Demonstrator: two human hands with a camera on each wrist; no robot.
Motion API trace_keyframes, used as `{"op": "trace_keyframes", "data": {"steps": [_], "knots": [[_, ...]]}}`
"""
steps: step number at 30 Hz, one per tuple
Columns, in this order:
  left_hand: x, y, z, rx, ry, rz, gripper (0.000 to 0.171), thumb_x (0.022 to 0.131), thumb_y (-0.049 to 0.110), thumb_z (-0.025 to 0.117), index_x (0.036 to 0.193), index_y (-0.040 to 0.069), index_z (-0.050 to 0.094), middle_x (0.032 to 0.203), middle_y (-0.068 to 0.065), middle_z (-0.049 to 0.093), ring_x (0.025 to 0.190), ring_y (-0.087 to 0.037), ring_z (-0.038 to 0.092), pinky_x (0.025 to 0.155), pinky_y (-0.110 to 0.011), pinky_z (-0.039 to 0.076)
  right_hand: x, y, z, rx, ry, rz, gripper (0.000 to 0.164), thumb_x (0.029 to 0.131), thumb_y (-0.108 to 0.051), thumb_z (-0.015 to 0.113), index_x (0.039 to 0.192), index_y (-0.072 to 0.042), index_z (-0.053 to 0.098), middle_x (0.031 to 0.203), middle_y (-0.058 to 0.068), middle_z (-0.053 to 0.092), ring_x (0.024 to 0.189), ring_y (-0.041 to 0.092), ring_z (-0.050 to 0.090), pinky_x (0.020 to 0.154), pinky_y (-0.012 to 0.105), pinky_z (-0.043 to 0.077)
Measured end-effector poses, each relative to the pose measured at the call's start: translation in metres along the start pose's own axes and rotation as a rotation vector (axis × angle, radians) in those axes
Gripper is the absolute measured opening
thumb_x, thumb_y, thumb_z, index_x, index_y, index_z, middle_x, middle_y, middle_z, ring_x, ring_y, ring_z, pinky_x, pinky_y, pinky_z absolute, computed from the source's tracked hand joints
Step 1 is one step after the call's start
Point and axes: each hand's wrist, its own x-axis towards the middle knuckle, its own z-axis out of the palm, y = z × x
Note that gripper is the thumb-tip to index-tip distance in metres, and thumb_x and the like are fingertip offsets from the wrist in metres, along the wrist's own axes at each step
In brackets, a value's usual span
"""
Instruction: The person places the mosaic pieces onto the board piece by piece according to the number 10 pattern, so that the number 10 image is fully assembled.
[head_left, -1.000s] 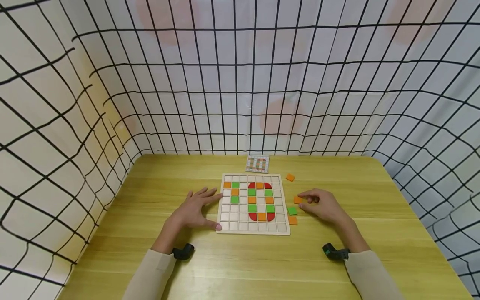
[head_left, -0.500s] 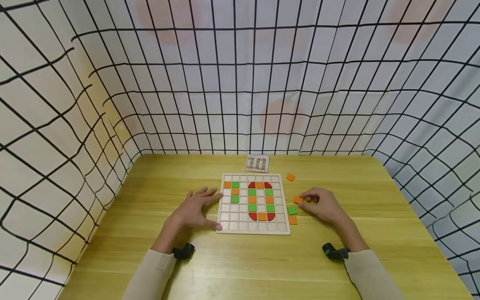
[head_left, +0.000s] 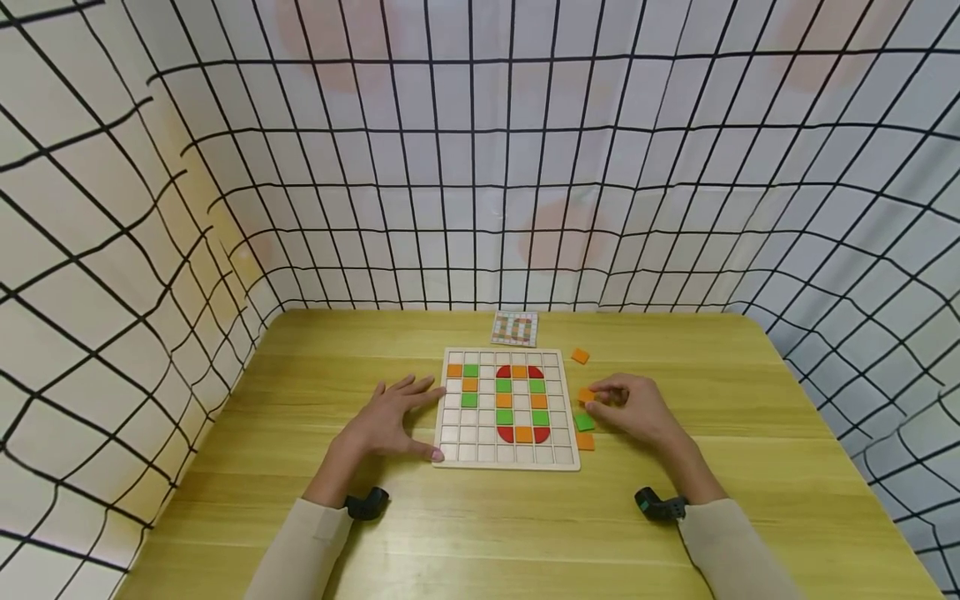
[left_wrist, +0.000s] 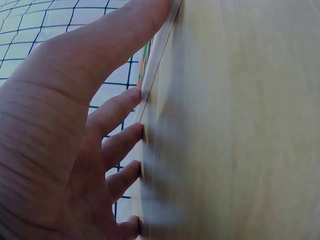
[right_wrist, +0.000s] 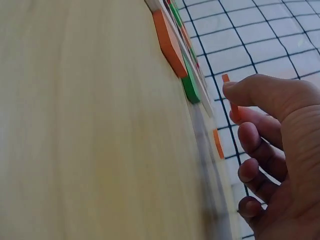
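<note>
A square wooden grid board (head_left: 486,451) lies on the table, with green, orange and red tiles set in some of its cells. My left hand (head_left: 390,421) rests at its left side, fingers spread, with thumb and index finger touching the edge. Just right of the board, my right hand (head_left: 633,407) pinches an orange square tile (head_left: 586,397) between thumb and index finger. In the right wrist view that orange tile (right_wrist: 231,97) is held up off the table. Below it, a loose green tile (head_left: 585,422) and another orange tile (head_left: 586,442) lie against the board's right edge.
A small printed card (head_left: 515,328) with a coloured grid pattern lies behind the board. One more orange tile (head_left: 581,356) sits near the board's upper right corner. White walls with black grid lines (head_left: 480,167) surround the wooden table (head_left: 480,533) at the back and sides.
My right hand has picked the orange tile off the table and shifted slightly left with it, toward the board. The left hand and the tiles in the board have stayed put.
</note>
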Motion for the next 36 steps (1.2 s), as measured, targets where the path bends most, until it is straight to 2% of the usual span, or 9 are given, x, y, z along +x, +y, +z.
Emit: {"op": "trace_keyframes", "data": {"steps": [9, 16, 23, 29, 36], "knots": [[0.000, -0.001, 0.001, 0.006, 0.004, 0.004, 0.108, 0.066, 0.078, 0.081, 0.157, 0.033, 0.045, 0.169, -0.004, 0.033, 0.158, -0.039, 0.021, 0.122, -0.075, 0.008, 0.009, -0.024, 0.021, 0.022, -0.014, -0.027, 0.027, 0.087, -0.031, 0.085, 0.109, -0.018, 0.080, 0.104, -0.001, 0.071, 0.090, 0.020, 0.056, 0.079, 0.032, 0.047], [0.001, -0.002, 0.001, 0.010, -0.001, 0.000, 0.108, 0.066, 0.079, 0.080, 0.157, 0.033, 0.044, 0.169, -0.002, 0.032, 0.159, -0.038, 0.021, 0.122, -0.075, 0.008, 0.016, -0.039, 0.040, 0.050, -0.025, -0.093, 0.024, 0.085, -0.029, 0.086, 0.106, -0.019, 0.081, 0.089, -0.001, 0.063, 0.083, 0.019, 0.052, 0.070, 0.027, 0.043], [0.000, -0.001, 0.001, 0.010, 0.002, 0.002, 0.108, 0.066, 0.079, 0.080, 0.157, 0.033, 0.045, 0.169, -0.003, 0.032, 0.159, -0.038, 0.021, 0.121, -0.075, 0.008, 0.025, -0.053, 0.060, 0.090, -0.046, -0.196, 0.020, 0.084, -0.023, 0.087, 0.101, -0.015, 0.081, 0.086, 0.002, 0.066, 0.075, 0.017, 0.053, 0.064, 0.025, 0.045], [0.000, 0.001, 0.001, 0.004, 0.003, -0.003, 0.108, 0.065, 0.078, 0.081, 0.157, 0.032, 0.045, 0.169, -0.004, 0.032, 0.159, -0.039, 0.021, 0.122, -0.075, 0.008, 0.029, -0.068, 0.075, 0.110, -0.086, -0.196, 0.021, 0.086, -0.025, 0.084, 0.104, -0.014, 0.081, 0.090, -0.002, 0.068, 0.084, 0.015, 0.058, 0.076, 0.026, 0.051], [0.001, 0.001, 0.001, 0.010, 0.005, 0.004, 0.108, 0.066, 0.078, 0.081, 0.157, 0.032, 0.046, 0.169, -0.005, 0.033, 0.158, -0.039, 0.021, 0.122, -0.075, 0.008, 0.035, -0.081, 0.092, 0.122, -0.113, -0.204, 0.024, 0.087, -0.026, 0.084, 0.107, -0.015, 0.080, 0.089, -0.004, 0.067, 0.079, 0.015, 0.058, 0.071, 0.028, 0.052]]}}
